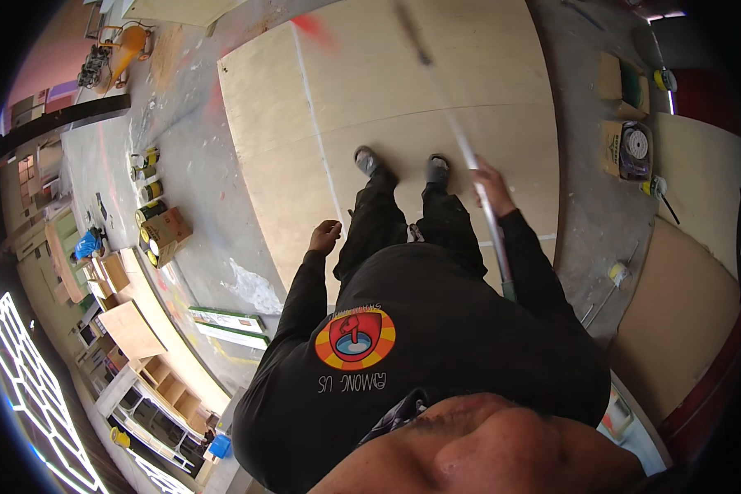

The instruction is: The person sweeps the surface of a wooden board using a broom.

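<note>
My right hand [494, 186] is wrapped round a long pale pole [469, 152] that slants up and to the left. At the pole's far end is a dark, elongated head [412, 34], smeared by motion, so its kind is unclear. The head is over a large light wooden panel [403, 90] on the floor. My feet stand on that panel. My left hand [325, 237] hangs beside my left leg with its fingers curled in, and nothing shows in it. A white stripe [311, 99] runs along the panel's left part, with a blurred red patch [311, 30] near its far end.
To the left, several paint cans [150, 191] stand by a cardboard box [169, 233] on the grey floor. A green-edged tray-like object [229, 326] lies nearer. On the right are an open box with a white coil [630, 148], another can [620, 273] and large boards [675, 321].
</note>
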Demonstrator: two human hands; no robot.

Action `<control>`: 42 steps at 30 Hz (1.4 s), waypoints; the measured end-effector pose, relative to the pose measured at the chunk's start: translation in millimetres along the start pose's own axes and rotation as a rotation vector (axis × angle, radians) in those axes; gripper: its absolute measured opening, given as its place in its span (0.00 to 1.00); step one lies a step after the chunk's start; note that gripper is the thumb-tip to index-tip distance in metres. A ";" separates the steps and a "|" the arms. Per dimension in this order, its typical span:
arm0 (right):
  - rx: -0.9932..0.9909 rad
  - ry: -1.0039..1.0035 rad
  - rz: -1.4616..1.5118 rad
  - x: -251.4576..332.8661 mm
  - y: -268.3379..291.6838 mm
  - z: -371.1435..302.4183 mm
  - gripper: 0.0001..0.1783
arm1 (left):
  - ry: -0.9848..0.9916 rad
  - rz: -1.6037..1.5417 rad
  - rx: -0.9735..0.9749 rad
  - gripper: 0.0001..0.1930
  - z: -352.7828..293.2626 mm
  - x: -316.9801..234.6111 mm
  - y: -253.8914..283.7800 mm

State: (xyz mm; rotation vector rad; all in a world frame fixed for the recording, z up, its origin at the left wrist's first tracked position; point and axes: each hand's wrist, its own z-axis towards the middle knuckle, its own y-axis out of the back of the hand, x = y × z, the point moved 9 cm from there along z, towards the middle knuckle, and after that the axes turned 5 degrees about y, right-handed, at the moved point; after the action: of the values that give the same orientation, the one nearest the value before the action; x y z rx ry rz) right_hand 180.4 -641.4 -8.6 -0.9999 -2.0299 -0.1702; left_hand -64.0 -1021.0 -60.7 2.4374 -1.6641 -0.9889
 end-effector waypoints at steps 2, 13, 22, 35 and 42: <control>0.205 -0.113 -0.016 -21.3 -74.5 29.0 0.23 | -0.007 0.037 0.006 0.16 6.8 -6.1 5.4; 0.353 -0.310 -0.039 -91.5 -232.2 139.9 0.12 | -0.041 0.004 -0.045 0.16 57.4 -42.6 96.0; -0.345 -0.302 0.220 -23.5 6.0 115.2 0.18 | 0.209 -0.236 -0.078 0.17 103.3 20.1 138.2; -0.172 -0.007 -0.137 103.2 -70.8 127.2 0.16 | 0.273 -0.302 0.030 0.18 99.5 34.5 96.2; 0.398 -0.051 -0.257 11.5 -264.8 195.0 0.25 | 0.171 -0.280 -0.077 0.15 101.6 -30.0 126.6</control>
State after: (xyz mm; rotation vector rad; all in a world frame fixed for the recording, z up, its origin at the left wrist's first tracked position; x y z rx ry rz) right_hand -133.1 -725.2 -63.5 -0.5007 -2.1240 0.1235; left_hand -227.7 -1017.6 -81.4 2.6658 -1.2350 -0.8215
